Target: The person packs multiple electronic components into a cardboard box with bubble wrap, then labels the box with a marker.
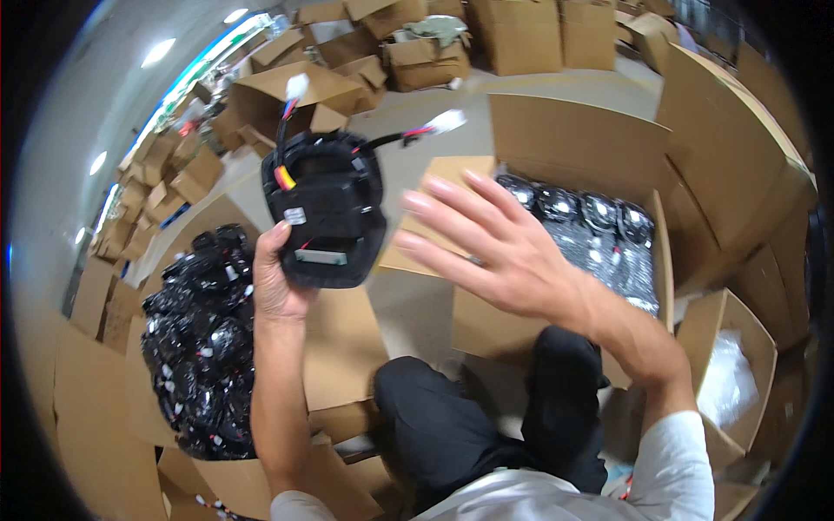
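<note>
My left hand (280,282) grips the lower left edge of a black oval plastic unit (326,213), with the thumb lying on its face. The unit stands tilted up, showing a white label and a pale strip near its bottom. Two wire leads stick out of its top, each ending in a white connector (297,85); the other white connector (447,122) reaches right. My right hand (512,247) is raised to the unit's right, fingers stretched and apart, slightly blurred, holding nothing and not touching the unit.
On the left, an open carton holds many black shiny units (204,347) with white connectors. Beyond my right hand, another open carton (578,130) contains plastic-wrapped units (608,252). A small box (730,382) with clear plastic stands at right. Stacked cartons (517,39) line the back.
</note>
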### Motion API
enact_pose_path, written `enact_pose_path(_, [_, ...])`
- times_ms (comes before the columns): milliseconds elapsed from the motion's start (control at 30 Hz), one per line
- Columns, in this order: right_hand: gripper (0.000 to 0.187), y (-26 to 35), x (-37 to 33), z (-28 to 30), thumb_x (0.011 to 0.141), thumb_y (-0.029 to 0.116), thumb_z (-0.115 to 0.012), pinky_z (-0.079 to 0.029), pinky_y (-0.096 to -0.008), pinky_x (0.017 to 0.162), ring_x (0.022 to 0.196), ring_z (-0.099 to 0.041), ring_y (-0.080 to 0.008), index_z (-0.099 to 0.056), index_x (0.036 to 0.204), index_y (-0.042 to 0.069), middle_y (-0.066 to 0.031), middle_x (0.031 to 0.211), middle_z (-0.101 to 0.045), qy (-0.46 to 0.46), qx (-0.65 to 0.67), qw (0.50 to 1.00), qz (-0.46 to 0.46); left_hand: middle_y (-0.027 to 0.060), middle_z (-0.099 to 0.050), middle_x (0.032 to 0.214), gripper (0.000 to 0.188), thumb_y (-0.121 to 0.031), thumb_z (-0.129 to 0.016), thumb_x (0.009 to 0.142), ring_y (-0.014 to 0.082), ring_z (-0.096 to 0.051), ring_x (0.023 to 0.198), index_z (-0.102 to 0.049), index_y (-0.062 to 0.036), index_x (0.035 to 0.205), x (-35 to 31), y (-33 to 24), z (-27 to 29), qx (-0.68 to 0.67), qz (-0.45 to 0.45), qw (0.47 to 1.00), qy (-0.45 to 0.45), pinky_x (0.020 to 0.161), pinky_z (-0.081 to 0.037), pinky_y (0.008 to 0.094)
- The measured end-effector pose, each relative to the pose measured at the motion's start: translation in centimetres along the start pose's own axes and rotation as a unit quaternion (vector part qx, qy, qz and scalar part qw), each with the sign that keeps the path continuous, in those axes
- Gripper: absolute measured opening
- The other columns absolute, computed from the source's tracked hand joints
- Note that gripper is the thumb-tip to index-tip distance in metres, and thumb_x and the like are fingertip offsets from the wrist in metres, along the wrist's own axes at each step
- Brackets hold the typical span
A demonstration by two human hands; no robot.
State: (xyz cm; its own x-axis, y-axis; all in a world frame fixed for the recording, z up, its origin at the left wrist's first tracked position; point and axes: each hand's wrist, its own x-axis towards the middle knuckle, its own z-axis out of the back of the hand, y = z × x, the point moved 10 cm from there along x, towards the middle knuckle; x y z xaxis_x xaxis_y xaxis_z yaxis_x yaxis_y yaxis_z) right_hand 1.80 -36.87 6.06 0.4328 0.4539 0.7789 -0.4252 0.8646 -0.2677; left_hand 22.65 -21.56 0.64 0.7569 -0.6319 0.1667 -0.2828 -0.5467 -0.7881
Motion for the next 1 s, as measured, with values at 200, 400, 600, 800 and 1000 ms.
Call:
enact_pose_path(200, [0.037,-2.3,2.4,3.4,0.078,0.016,-0.067,-0.045,-0.0449,0.109,0.131,-0.050,-0.0265,-0.067,0.115,0.015,-0.0028,0.138,-0.057,-0.031,-0.086,0.988,0.126,0.0115,-0.060,0.139,0.070,-0.061,-0.051,0.099,0.0264,-0.060,0.124,-0.050,-0.0100,0.146,2.2,9.0,-10.9,-0.209,-0.008,0.964,0.165,0.106,-0.050,0.0438])
enact_pose_path(400, [0.046,-6.4,-1.2,8.4,0.089,0.026,-0.069,-0.053,-0.0457,0.095,0.118,-0.062,-0.0338,-0.062,0.126,0.001,-0.0178,0.131,-0.065,-0.146,-0.027,0.988,0.051,0.0107,-0.057,0.142,0.060,-0.051,-0.055,0.101,0.0280,-0.059,0.125,-0.046,-0.0138,0.147,5.9,15.8,-10.8,-0.214,-0.027,0.972,0.093,0.105,-0.052,0.0463])
enact_pose_path(600, [0.053,-21.0,-12.2,6.6,0.100,0.049,-0.061,-0.055,-0.0312,0.082,0.093,-0.066,-0.0134,-0.065,0.115,-0.001,-0.0081,0.110,-0.070,-0.330,0.198,0.810,-0.443,0.0050,-0.060,0.136,0.058,-0.064,-0.043,0.101,0.0234,-0.063,0.116,-0.051,-0.0235,0.141,8.1,15.5,-0.3,-0.205,-0.047,0.972,-0.101,0.084,-0.063,0.0375])
enact_pose_path(800, [0.040,-20.0,-30.4,-21.7,0.096,0.050,-0.067,-0.056,-0.0399,0.075,0.083,-0.067,-0.0147,-0.069,0.105,0.012,-0.0020,0.099,-0.072,-0.049,0.474,0.416,-0.775,0.0018,-0.060,0.135,0.059,-0.066,-0.042,0.100,0.0224,-0.063,0.115,-0.052,-0.0241,0.140,6.2,14.3,5.4,-0.149,-0.107,0.956,-0.227,0.082,-0.063,0.0384])
enact_pose_path(1000, [0.043,-18.6,-34.4,-29.7,0.099,0.042,-0.065,-0.058,-0.0459,0.081,0.098,-0.068,-0.0242,-0.064,0.115,0.002,-0.0094,0.102,-0.070,0.022,0.498,0.434,-0.750,0.0046,-0.063,0.130,0.060,-0.065,-0.045,0.100,0.0220,-0.066,0.110,-0.052,-0.0211,0.140,6.0,16.3,3.1,-0.150,-0.067,0.965,-0.205,0.078,-0.065,0.0371])
